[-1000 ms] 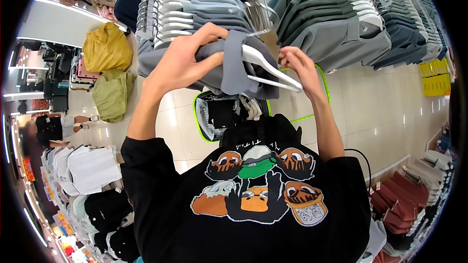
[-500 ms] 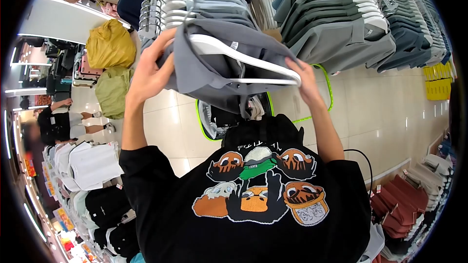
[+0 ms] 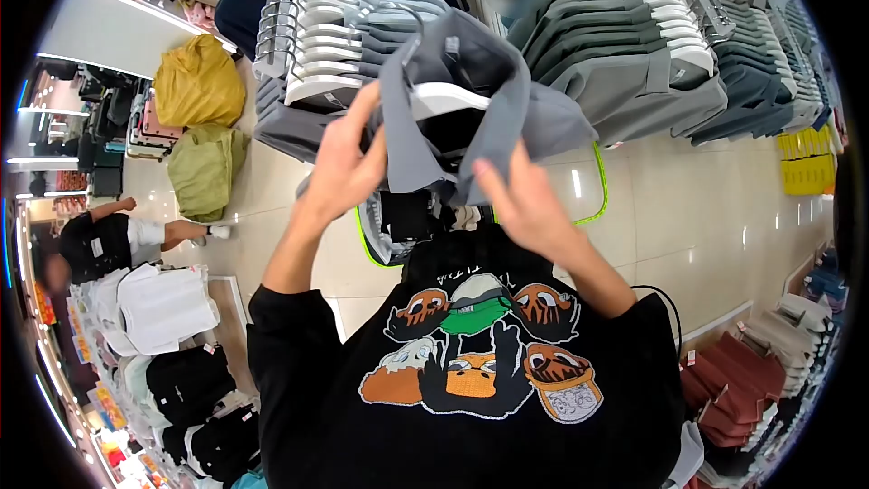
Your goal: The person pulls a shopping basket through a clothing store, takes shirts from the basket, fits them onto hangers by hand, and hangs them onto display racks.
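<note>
A grey collared shirt (image 3: 566, 113) on a white hanger (image 3: 445, 100) is held up in front of my chest, its collar standing and its neck opening towards me. My left hand (image 3: 344, 163) grips the shirt at the left side of the collar, fingers behind and thumb in front. At the lower right of the collar, my right hand (image 3: 529, 204) holds the front edge, thumb against the cloth and partly blurred. The hanger's metal hook rises above the collar, near the rack. Most of the shirt's body is hidden behind the collar and hands.
Grey shirts on white hangers (image 3: 330, 41) hang behind, with green-grey shirts (image 3: 625, 81) to the right. Below is a green-rimmed basket (image 3: 367, 240) containing dark items. Covered yellow (image 3: 199, 81) and green bundles (image 3: 206, 172) stand left, near another person (image 3: 100, 240).
The shirt has turned so its collar faces me, and the hanger's far end is now covered. My right hand has moved left and inward from the hanger's end to the shirt front.
</note>
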`<state>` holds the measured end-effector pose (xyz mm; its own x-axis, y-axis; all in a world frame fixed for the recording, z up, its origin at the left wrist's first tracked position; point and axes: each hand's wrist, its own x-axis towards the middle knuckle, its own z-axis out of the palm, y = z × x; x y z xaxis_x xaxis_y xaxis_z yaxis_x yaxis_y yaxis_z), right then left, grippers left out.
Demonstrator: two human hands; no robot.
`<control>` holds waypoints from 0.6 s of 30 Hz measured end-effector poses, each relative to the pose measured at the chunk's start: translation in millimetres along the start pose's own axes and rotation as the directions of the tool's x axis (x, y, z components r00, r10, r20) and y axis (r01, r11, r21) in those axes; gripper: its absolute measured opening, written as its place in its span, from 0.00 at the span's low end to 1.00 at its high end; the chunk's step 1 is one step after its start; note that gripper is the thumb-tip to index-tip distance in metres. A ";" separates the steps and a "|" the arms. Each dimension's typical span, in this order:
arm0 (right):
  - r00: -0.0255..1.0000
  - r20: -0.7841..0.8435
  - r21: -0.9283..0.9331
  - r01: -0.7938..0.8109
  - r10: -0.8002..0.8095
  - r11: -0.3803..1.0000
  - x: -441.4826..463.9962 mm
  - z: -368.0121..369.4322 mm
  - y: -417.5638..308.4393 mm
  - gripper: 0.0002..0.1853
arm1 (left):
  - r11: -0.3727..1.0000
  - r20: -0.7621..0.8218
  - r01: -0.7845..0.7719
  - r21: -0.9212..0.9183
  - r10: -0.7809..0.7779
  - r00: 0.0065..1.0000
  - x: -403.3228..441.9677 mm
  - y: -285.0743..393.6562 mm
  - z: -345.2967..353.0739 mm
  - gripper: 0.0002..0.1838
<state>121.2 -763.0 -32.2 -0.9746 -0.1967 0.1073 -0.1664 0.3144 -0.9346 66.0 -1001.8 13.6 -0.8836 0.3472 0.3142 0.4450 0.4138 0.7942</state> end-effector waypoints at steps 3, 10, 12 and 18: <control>0.990 0.131 -0.203 0.083 -0.057 0.976 2.1 -3.1 1.4 0.28 | 0.999 0.009 0.036 -0.022 -0.036 0.999 -6.0 -12.0 9.4 0.24; 0.813 -0.179 -0.442 0.436 -0.554 0.784 22.4 -74.1 19.9 0.19 | 0.953 -0.101 0.139 -0.268 -0.172 0.980 -15.4 -32.5 -10.8 0.22; 0.782 -0.176 -0.593 0.400 -0.598 0.699 32.6 -84.4 11.5 0.20 | 0.968 -0.042 0.109 -0.226 -0.121 0.992 -13.2 -29.2 -12.2 0.22; 0.937 0.120 -0.533 0.339 -0.327 0.775 38.4 -77.9 30.2 0.14 | 0.989 0.125 0.047 -0.139 -0.030 0.992 -9.1 -29.3 -4.8 0.21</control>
<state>67.0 -688.7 -29.8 -0.8410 -0.3987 0.3659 -0.5393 0.6721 -0.5073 60.3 -1021.2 -10.0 -0.8714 0.4371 0.2228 0.3780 0.3084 0.8730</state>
